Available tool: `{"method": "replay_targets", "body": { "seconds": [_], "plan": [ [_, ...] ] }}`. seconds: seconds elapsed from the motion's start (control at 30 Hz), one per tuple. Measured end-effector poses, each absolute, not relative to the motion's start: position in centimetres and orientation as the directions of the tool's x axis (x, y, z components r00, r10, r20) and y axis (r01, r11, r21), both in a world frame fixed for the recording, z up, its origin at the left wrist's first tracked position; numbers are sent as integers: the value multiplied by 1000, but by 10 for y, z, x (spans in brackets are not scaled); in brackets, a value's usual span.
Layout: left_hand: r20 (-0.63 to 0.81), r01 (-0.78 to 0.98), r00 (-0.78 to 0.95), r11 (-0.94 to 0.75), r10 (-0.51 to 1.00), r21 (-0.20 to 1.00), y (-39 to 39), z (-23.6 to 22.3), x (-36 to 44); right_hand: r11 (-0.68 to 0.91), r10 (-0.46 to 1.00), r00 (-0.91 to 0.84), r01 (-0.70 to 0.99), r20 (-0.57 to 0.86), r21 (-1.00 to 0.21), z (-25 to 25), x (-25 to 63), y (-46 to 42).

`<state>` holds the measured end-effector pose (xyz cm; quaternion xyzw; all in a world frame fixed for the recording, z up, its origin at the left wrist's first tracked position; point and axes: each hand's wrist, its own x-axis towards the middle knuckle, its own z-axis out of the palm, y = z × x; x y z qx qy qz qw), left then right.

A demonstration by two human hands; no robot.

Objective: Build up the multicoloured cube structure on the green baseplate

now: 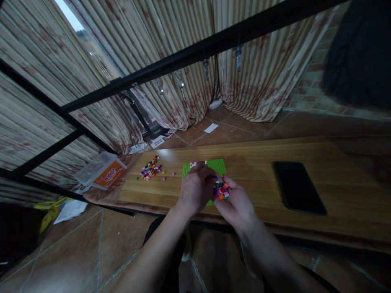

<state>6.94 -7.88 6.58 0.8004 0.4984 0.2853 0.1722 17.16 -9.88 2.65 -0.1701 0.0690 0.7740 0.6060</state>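
My right hand [240,203] is cupped palm up, holding a small heap of colourful building bricks [221,190]. My left hand [198,187] reaches over from the left with its fingers bent together beside that heap. A tiny blue brick [216,177] shows at its fingertips, though the fingers partly hide it. Beneath both hands lies a green studded baseplate [218,165], largely covered by them. Along its far edge, a row of white, pink and red bricks [198,163] is fixed on.
On the wooden table [253,162], a pile of loose bricks [151,169] lies left of the baseplate, with a few strays. A black tablet [298,187] lies on the right. A clear plastic box [99,169] with an orange label stands at the left end. Curtains hang behind a dark rail.
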Motion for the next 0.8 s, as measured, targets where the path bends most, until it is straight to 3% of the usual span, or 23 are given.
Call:
{"method": "replay_targets", "body": {
  "seconds": [0.13,0.27,0.4,0.53,0.8],
  "plan": [
    [248,497,153,-291,957,817,-75,60,51,-275,898,-224,-957,-379,-87,28,172,-99],
    [125,249,-87,-100,988,963,-67,46,20,-262,843,-180,-960,-508,-95,25,175,-97],
    [-27,51,-221,39,975,998,-60,35,3,-256,819,-158,-961,-552,-105,22,179,-94],
    [-129,-137,-206,102,970,985,-56,32,7,-259,813,-154,-960,-561,-112,23,181,-93],
    [-97,-89,-198,81,975,993,-52,30,16,-257,813,-147,-959,-563,-120,26,183,-93]
  ]
}}
